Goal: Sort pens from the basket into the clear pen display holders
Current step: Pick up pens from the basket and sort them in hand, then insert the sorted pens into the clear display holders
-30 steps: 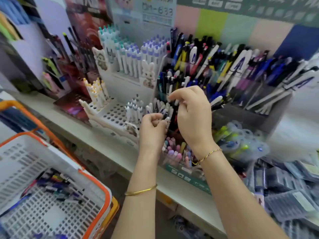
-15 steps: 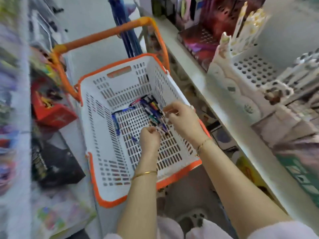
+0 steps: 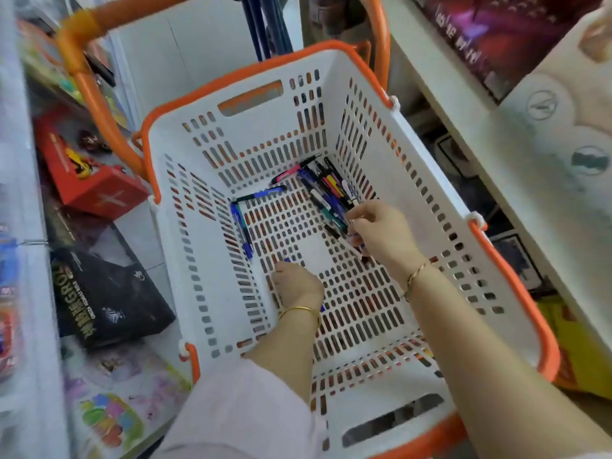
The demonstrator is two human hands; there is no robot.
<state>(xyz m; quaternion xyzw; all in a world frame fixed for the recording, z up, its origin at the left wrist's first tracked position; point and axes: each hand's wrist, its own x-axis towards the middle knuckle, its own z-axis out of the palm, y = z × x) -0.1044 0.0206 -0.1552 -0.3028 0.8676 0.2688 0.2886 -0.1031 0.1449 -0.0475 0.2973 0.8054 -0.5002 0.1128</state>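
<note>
While you lean over the white basket (image 3: 172, 246), your left hand (image 3: 296, 286) sits low on its floor, fingers curled tight round a blue pen (image 3: 286, 260) whose tip pokes past the knuckles. Your right hand (image 3: 381, 233) is nearer the basket's right wall, fingers bent and pinching the near ends of the loose pens (image 3: 326, 188) heaped in its far right corner; two stray pens (image 3: 241, 226) lie apart toward its left wall.

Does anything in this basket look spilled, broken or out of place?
Nothing stands out. The pens lie loose in a heap at the far right of the basket floor, where the right hand pinches some; the left hand grips a blue pen, and two more blue pens lie apart near the left wall. No damage shows.
</note>
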